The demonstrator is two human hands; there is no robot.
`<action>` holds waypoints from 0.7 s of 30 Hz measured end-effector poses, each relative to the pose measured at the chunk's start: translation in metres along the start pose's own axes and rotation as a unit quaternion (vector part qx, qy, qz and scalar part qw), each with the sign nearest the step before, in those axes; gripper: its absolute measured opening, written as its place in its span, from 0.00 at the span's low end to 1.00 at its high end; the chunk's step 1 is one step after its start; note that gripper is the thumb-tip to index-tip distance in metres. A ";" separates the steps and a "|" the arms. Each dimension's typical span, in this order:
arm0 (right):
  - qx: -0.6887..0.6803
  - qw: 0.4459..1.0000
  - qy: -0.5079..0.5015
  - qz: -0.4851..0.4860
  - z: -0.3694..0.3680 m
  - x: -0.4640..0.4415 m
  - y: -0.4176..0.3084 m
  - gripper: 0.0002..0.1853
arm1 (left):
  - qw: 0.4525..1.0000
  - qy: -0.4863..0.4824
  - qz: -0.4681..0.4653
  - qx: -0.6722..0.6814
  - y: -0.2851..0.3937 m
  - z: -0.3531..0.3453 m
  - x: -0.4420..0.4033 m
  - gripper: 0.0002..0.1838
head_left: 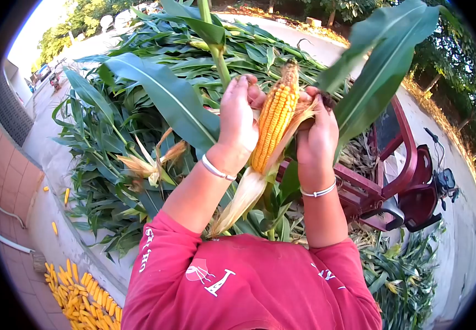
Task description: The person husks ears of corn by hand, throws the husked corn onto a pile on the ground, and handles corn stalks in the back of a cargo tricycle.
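In front of my chest an ear of corn (275, 124) stands upright and slightly tilted, its yellow kernels bare along the front and its tip pointing away. Pale husk (242, 201) hangs open below it and flares out on its right side. My left hand (239, 115) is closed at the ear's left side, fingers curled on the husk edge and partly hidden. On the other side my right hand (318, 132) grips the peeled husk, with dark silk by the thumb. A green corn stalk (220, 60) rises just beyond my left hand, and broad leaves spread on both sides.
A large heap of cut corn plants (161, 71) lies ahead and to the left. Husked cobs (86, 300) are piled at the lower left beside a tiled wall (12, 181). A red three-wheeled cart (408, 165) stands at the right, with more stalks (406, 275) below it.
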State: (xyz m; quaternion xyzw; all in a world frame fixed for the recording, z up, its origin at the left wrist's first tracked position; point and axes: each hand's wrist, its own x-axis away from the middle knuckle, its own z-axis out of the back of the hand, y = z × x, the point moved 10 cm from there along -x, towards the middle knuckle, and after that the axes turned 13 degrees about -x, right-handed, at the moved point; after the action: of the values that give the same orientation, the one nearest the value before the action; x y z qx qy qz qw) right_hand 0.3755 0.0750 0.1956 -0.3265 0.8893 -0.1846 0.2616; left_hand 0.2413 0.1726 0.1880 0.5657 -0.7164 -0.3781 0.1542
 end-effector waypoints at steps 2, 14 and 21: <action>-0.195 0.971 -0.002 -0.142 0.016 -0.010 0.031 0.10 | 1.000 0.008 -0.006 -0.010 0.001 0.001 0.005 0.07; 0.025 0.981 -0.038 -0.187 0.118 0.057 0.016 0.10 | 0.877 -0.225 -0.097 -0.412 -0.013 0.074 0.103 0.15; -0.040 0.965 0.129 -0.223 0.226 0.083 0.064 0.08 | 0.898 -0.107 0.033 -0.426 -0.079 0.129 0.123 0.08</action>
State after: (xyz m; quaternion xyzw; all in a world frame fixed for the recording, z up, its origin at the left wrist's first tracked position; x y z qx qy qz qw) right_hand 0.4233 0.0294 -0.0447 -0.5002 0.8269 -0.2431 0.0841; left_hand 0.1740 0.1000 0.0200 0.3776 -0.5173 -0.7003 0.3152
